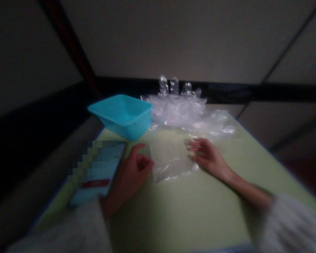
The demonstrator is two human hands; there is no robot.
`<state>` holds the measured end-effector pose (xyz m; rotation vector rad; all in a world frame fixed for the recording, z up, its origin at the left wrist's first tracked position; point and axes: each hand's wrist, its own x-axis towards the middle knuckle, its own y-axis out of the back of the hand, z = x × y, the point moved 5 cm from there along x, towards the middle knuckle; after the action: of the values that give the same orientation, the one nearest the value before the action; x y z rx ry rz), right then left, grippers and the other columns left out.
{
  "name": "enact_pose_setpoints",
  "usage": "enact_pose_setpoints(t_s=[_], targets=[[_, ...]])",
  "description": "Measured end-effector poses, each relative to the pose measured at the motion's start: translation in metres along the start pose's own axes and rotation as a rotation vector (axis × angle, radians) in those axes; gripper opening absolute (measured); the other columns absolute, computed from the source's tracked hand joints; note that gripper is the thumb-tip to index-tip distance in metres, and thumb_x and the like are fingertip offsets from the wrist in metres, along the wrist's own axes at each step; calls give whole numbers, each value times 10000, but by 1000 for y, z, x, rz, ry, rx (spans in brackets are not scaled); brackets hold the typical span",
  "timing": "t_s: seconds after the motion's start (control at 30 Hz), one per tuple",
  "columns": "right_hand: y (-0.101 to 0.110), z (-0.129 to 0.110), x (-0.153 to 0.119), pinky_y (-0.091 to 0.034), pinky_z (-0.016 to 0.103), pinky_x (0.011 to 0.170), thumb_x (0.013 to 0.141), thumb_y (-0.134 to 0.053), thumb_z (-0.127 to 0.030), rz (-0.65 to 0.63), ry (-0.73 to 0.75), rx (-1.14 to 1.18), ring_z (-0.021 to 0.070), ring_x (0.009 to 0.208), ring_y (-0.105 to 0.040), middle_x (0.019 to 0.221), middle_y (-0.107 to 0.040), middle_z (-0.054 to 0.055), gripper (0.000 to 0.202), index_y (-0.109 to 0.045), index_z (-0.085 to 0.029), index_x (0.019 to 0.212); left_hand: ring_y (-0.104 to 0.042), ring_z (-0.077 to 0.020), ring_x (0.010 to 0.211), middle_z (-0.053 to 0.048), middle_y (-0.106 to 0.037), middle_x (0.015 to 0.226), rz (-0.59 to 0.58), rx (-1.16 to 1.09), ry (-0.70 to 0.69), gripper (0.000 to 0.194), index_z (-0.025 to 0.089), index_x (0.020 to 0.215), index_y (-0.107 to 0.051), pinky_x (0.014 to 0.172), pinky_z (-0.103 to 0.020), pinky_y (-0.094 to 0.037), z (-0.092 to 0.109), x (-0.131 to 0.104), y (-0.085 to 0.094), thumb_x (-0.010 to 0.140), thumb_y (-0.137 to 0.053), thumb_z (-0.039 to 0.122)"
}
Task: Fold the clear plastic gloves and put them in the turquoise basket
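A flat clear plastic bag (172,165) lies on the pale green table between my hands. At its left edge, my left hand (133,170) has thumb and a fingertip closed in a pinch, while another finger sticks out forward. My right hand (208,156) rests by the bag's right edge, fingers stretched out and a little apart, with the fingertips smeared by blur. Whether these fingertips touch the plastic, I cannot tell. Beyond the bag is a heap of clear disposable plastic gloves (176,110), some glove fingers standing up at the back.
A turquoise plastic basket (138,128) stands at the back left, beside the gloves. Left of my left hand lies a flat bluish, partly pixelated item (102,172) with a red band. The table (184,218) has a blue edge; grey panels (160,38) rise behind it.
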<state>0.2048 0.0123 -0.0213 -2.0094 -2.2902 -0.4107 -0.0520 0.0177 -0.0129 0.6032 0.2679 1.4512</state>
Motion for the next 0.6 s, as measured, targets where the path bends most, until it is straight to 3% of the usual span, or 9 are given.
enact_pose_setpoints(t_s=[0.17, 0.27, 0.37, 0.43, 0.5, 0.6], targets=[[3, -9, -4, -547, 400, 784, 767, -621, -247, 16, 2, -152, 207, 973, -582, 1158, -537, 106, 424, -409, -237, 1134, -569, -156, 696, 20, -554, 782, 59, 331, -170, 412, 204, 1185, -440, 651, -288, -469, 10, -5, 3, 791, -557, 239], [5, -14, -7, -563, 373, 713, 792, -599, -270, 16, 15, -238, 218, 951, -587, 1146, -539, 115, 386, -414, -222, 1128, -565, -206, 949, -43, -571, 1012, 28, 432, -312, 357, 208, 1166, -463, 835, -360, -465, 18, -11, 0, 816, -527, 214], [4, -26, -11, -565, 388, 722, 845, -553, -309, -12, 85, -424, 243, 996, -587, 1176, -535, 132, 389, -409, -213, 1193, -430, -239, 1223, -93, -478, 1294, -83, 510, -460, 401, 198, 1265, -409, 1005, -413, -376, 25, -19, -8, 872, -481, 240], [-5, -38, -16, -503, 453, 885, 882, -513, -343, -128, 236, -623, 269, 1149, -514, 1301, -479, 145, 466, -359, -214, 1303, -297, -240, 1334, -99, -358, 1431, -182, 577, -562, 464, 197, 1356, -320, 1082, -438, -280, 29, -24, -14, 912, -436, 266], [-18, -45, -25, -335, 508, 1050, 904, -476, -403, -312, 399, -818, 280, 1309, -349, 1444, -342, 144, 604, -227, -206, 1417, -187, -234, 1386, -102, -251, 1499, -294, 637, -657, 536, 181, 1418, -218, 1124, -454, -181, 31, -29, -21, 934, -407, 309], [-32, -40, -36, -166, 516, 1118, 898, -427, -522, -531, 472, -999, 274, 1388, -166, 1514, -157, 166, 795, -27, -142, 1470, -116, -229, 1405, -133, -182, 1519, -448, 682, -718, 648, 125, 1443, -147, 1141, -441, -121, 31, -33, -27, 928, -398, 431]])
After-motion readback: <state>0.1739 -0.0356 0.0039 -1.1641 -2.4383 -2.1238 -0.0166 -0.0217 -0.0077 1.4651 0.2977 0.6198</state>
